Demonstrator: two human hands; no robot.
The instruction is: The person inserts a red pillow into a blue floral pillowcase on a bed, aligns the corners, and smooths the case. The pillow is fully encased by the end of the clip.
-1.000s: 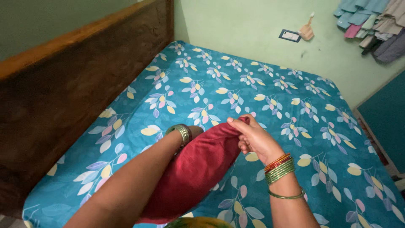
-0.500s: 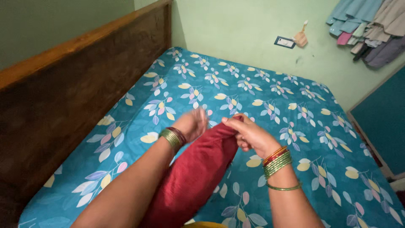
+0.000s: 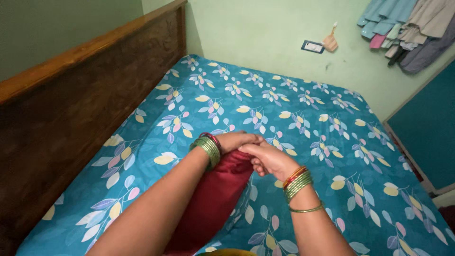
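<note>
A dark red pillow (image 3: pixel 213 199) stands on end in front of me over the bed (image 3: pixel 294 109), which has a teal sheet printed with leaves. My left hand (image 3: pixel 237 141) lies over the pillow's top end, fingers curled on the red fabric. My right hand (image 3: pixel 268 159) grips the same top edge from the right, touching the left hand. Both wrists carry green and red bangles. The pillow's lower part is hidden behind my left forearm.
A dark wooden headboard (image 3: pixel 71 99) runs along the left side of the bed. On the green wall beyond are a switch plate (image 3: pixel 312 46) and hanging clothes (image 3: pixel 407 28). A teal door or cupboard (image 3: pixel 426 132) stands at the right.
My left hand came out from behind the pillow, swung over the top and closed on its upper end beside the right hand. The pillow's top end has sunk lower.
</note>
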